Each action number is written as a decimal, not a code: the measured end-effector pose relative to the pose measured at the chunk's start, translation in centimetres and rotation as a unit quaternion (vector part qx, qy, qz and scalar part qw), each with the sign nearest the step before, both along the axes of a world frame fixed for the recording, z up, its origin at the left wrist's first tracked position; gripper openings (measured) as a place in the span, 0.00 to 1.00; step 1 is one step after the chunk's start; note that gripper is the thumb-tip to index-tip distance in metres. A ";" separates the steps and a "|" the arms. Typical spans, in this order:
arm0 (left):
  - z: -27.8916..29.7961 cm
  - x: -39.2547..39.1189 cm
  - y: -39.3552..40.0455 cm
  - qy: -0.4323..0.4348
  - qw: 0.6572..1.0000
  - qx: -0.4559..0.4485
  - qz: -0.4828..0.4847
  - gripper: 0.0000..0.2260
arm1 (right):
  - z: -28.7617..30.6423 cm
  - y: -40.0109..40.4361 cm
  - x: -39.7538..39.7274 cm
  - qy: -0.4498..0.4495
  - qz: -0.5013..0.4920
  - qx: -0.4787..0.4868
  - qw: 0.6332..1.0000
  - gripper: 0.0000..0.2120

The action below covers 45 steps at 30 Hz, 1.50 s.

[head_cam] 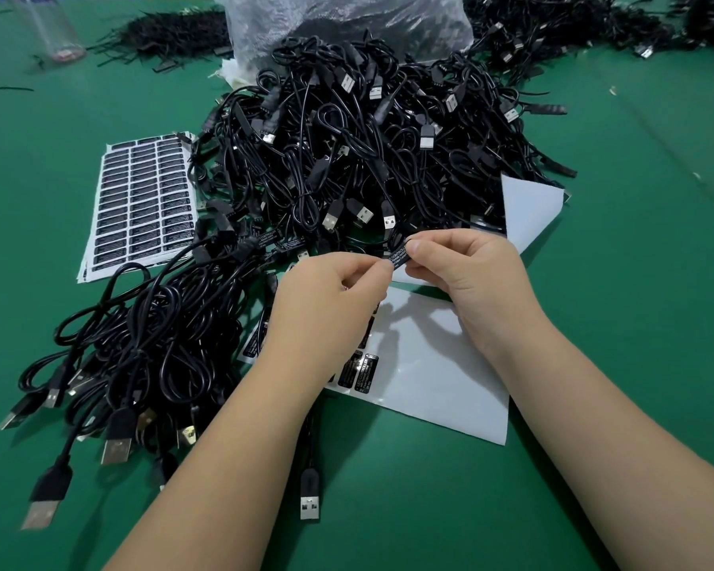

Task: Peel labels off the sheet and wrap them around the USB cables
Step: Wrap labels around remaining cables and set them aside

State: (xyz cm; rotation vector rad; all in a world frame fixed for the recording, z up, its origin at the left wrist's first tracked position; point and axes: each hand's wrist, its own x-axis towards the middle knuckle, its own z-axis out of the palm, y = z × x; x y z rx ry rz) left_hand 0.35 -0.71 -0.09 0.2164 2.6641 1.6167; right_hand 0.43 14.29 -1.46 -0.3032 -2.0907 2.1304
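both hands (400, 278) pinching black label (398, 256) — fingers curled

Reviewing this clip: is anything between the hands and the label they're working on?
Nothing visible. The left hand and right hand both pinch the black label directly, held above the nearly used label sheet in front of the pile of USB cables. The cable inside the label is hidden by the fingers.
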 end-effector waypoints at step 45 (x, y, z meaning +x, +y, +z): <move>0.7 0.6 0.4 -0.096 0.978 0.183 0.010 0.09 | 0.6 -0.7 0.7 0.062 -0.016 0.075 0.995 0.03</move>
